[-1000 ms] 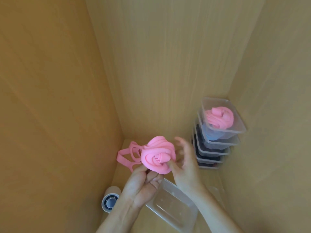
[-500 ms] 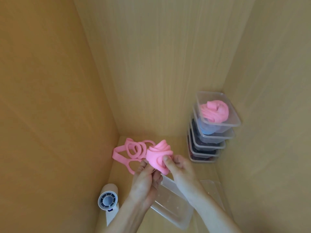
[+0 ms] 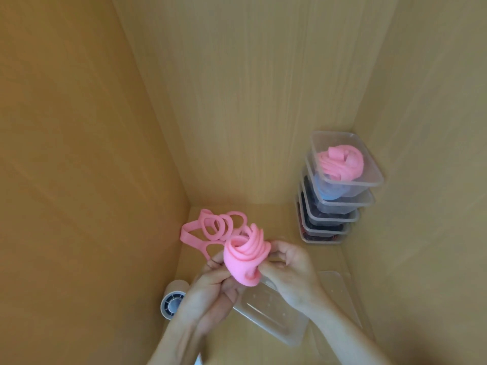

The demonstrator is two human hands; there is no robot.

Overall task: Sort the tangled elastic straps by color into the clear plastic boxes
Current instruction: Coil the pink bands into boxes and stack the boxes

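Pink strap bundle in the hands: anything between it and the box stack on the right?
Head view: only fingers of the right hand gripping the pink strap bundle, then bare wooden floor before the box stack.

Person's left hand (image 3: 209,289) and right hand (image 3: 292,270) were bare; both forearms (image 3: 340,330) were uncovered up to edge of view.

The rolled strap (image 3: 243,259) I grip is plain pink, as are the loose loops (image 3: 185,234). The stacked clear boxes (image 3: 342,204) show pink, blue, then dark.
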